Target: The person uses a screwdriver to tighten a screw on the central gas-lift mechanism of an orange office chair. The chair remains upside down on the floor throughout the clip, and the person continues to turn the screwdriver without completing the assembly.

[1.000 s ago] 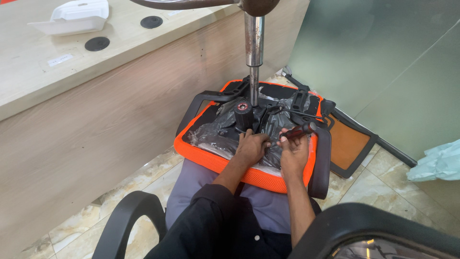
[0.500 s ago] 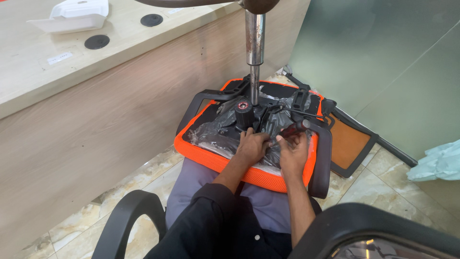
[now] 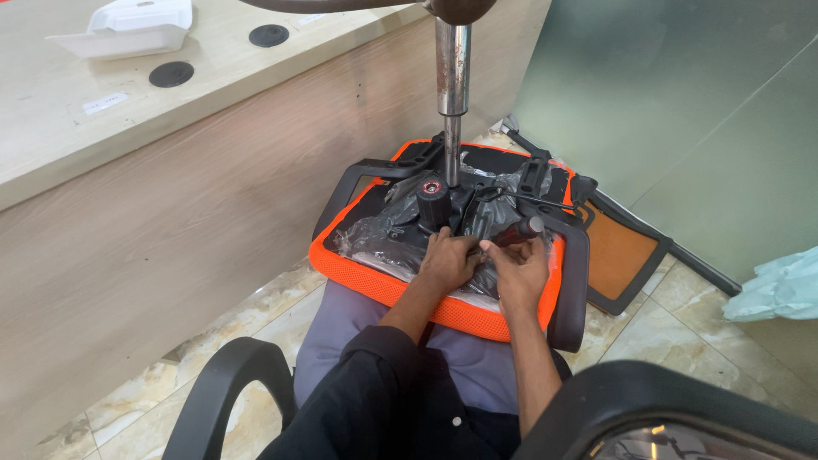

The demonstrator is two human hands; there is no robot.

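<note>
The upturned orange mesh chair seat [image 3: 400,285] lies on the lap, its steel column [image 3: 452,77] pointing up; both hands, left hand [image 3: 447,260] and right hand [image 3: 520,268], press with curled fingers on the black plastic-wrapped mechanism [image 3: 400,230].

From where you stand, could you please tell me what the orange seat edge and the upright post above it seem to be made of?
The orange seat edge looks like woven mesh fabric: a fine dotted texture, matte. The upright silver post looks like polished metal, probably steel: bright reflections, with brownish specks that may be rust.

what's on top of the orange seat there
On the upturned orange seat sit a black mechanism in crinkled plastic wrap, a metal post and both hands. What's under the wrap and hands stays hidden.
</note>
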